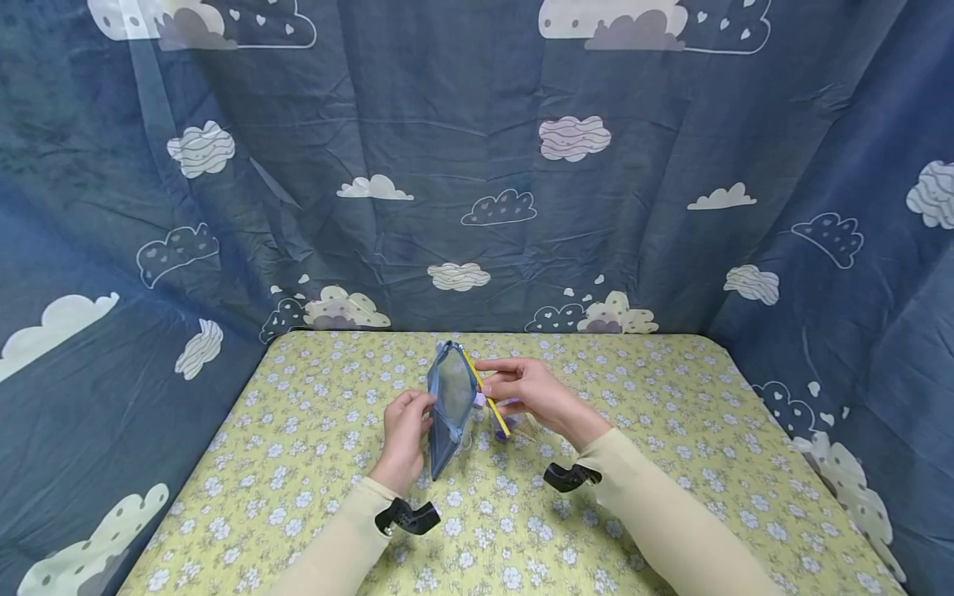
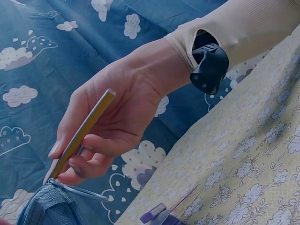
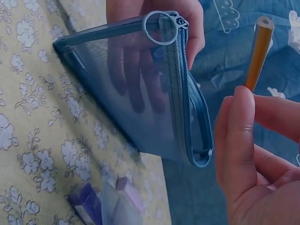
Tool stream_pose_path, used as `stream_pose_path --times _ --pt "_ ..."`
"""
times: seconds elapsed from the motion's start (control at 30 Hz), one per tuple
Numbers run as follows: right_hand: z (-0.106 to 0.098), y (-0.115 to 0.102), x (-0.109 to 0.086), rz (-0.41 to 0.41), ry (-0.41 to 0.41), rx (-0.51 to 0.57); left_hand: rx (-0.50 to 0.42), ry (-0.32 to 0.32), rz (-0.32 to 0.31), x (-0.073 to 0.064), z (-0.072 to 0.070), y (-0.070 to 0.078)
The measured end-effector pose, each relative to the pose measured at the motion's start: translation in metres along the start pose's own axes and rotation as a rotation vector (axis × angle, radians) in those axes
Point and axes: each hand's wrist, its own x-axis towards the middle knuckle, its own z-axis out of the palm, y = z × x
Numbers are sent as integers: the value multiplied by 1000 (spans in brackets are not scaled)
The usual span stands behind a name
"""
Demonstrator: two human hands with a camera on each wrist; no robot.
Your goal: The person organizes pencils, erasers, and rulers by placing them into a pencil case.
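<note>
My left hand (image 1: 406, 434) grips one side of a blue zippered mesh pouch (image 1: 455, 389), held upright above the table. Its zip is undone and the mouth gapes; a ring pull (image 3: 161, 28) hangs at the zip's end. Through the mesh (image 3: 154, 131), left-hand fingers show in the right wrist view. My right hand (image 1: 532, 393) pinches a yellow pencil (image 1: 498, 416) between thumb and fingers, right beside the pouch's mouth. The pencil's near end (image 3: 265, 23) is flat with the core showing. In the left wrist view, its other end meets the pouch rim, though whether it goes inside I cannot tell.
Below the hands, a dark purple block-like item (image 3: 86, 201) and a pale lilac one (image 3: 130, 192) lie on the table, partly hidden, with clear wrapping near them. A yellow floral cloth (image 1: 313, 430) covers the table. Blue cloud-print curtains (image 1: 447, 108) enclose its back and sides.
</note>
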Motion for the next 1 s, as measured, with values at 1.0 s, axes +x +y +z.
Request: stream_pose_path --times 1.0 --pt "31 -9 37 17 50 -102 -19 -30 8 0 0 1"
